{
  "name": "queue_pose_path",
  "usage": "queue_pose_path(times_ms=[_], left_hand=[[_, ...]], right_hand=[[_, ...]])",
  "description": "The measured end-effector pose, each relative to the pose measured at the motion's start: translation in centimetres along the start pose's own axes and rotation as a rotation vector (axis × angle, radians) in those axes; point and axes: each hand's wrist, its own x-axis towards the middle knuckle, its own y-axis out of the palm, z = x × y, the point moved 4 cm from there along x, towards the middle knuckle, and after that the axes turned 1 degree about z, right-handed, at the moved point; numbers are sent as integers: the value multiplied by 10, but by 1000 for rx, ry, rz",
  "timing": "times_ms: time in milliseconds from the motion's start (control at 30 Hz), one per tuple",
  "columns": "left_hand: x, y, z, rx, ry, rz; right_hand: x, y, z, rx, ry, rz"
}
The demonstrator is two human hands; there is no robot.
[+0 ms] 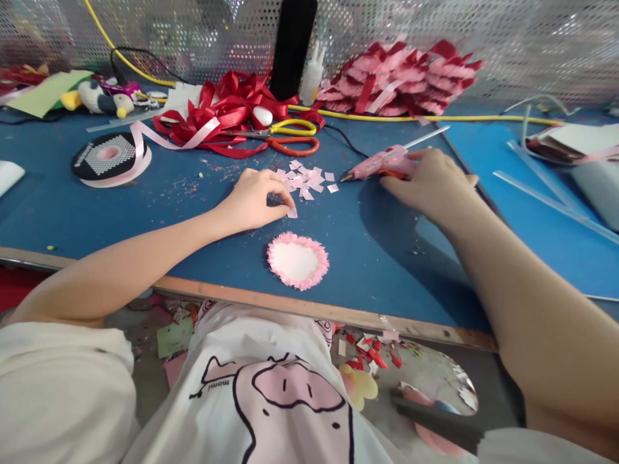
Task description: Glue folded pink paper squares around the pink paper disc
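My left hand (258, 198) pinches a small pale pink ribbon square (292, 212) between thumb and fingertips, just above the table. Beside those fingertips lies a loose pile of similar pink squares (309, 177). My right hand (435, 177) is on the pink hot glue gun (384, 162), which lies with its dark nozzle pointing left. The fingers cover its handle, and a clear glue stick (428, 136) shows beyond them. In front of me lies a flat white oval piece (293, 260) edged with ruffled pink trim (322, 270).
A ribbon spool (109, 156) stands left of scissors (290, 135) and tangled red ribbon (232, 103). Behind are a phone (293, 48), a small bottle (312, 77) and a pink-and-red ribbon heap (399, 77). Glue sticks (556, 203) lie right, on a blue board (527, 238).
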Motion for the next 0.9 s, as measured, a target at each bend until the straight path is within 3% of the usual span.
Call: queue_pose_path(times_ms=[100, 200, 333, 533, 900], left_hand=[[1, 3, 2, 27, -56, 38], [0, 6, 1, 68, -51, 70], [-3, 9, -3, 96, 37, 74], [-5, 6, -12, 53, -19, 10], [-12, 5, -26, -240, -50, -81]], right_hand=[[-4, -7, 14, 0, 189, -45], [-12, -25, 40, 103, 245, -152], [-29, -49, 83, 243, -58, -210], [-56, -57, 124, 408, -408, -75], [-63, -60, 135, 479, -411, -4]])
